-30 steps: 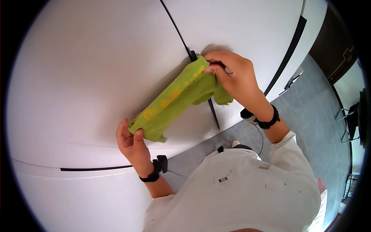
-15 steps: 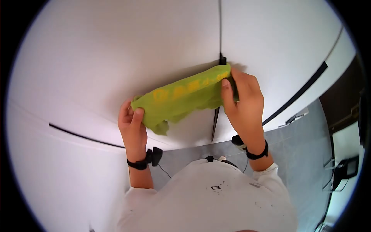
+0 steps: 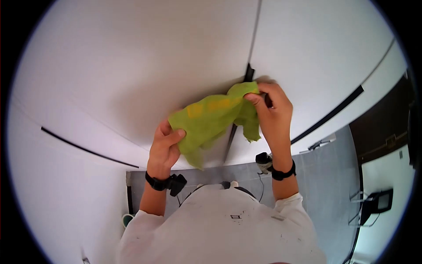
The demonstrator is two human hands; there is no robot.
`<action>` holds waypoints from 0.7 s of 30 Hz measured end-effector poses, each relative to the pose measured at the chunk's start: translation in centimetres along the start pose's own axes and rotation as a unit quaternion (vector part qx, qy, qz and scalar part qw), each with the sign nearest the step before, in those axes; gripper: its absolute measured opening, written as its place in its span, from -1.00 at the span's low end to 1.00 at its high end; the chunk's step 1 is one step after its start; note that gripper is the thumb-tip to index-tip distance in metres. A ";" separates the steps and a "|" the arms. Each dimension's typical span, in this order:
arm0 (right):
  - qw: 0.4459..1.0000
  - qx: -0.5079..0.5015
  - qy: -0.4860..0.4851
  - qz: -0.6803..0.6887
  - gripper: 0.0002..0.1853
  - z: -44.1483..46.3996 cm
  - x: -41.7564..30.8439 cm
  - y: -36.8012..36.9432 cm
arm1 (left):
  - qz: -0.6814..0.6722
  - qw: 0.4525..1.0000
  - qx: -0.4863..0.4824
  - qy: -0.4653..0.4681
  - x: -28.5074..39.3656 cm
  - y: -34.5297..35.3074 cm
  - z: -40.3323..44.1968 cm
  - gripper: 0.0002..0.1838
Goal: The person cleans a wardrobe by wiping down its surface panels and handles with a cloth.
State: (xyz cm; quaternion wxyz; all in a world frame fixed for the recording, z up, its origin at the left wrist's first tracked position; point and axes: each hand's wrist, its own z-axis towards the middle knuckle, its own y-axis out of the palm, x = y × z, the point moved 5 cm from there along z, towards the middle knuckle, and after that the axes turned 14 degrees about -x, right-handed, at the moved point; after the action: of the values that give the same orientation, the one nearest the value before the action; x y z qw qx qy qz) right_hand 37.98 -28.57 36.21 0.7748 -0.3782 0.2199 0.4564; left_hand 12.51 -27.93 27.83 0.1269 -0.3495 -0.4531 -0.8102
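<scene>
A green cloth (image 3: 211, 114) with yellow printed characters hangs between my two hands in front of white cabinet doors. My left hand (image 3: 165, 145) pinches its left end, thumb on the front side. At the upper right corner, my right hand (image 3: 273, 105) grips the cloth between thumb and fingers. The cloth sags in the middle, and its lower edge hangs loose in two flaps. Behind it, the dark handle (image 3: 249, 72) at the gap between the doors is partly covered.
White cabinet doors (image 3: 132, 57) fill the upper view, with black strip handles at left and right (image 3: 329, 114). Grey tiled floor (image 3: 316, 176) lies below. A black chair (image 3: 378, 204) stands at the right, near a dark brown door (image 3: 382, 123). Black bands with small devices circle both wrists.
My hands have come closer together, so the cloth that was stretched nearly straight now sags and folds. The view has shifted slightly, showing more floor at the left.
</scene>
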 end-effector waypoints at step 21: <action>0.813 -0.033 0.399 0.423 -0.77 -14.4 13.9 -0.6 | 0.079 0.959 0.116 -0.248 -11.2 -0.7 -0.4 -0.59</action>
State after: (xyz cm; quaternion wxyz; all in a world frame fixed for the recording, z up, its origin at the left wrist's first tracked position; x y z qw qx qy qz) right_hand 45.35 -32.52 18.04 0.3362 -0.4224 0.6328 0.5550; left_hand 20.11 -29.12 19.62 0.1132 -0.5573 -0.5319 -0.6274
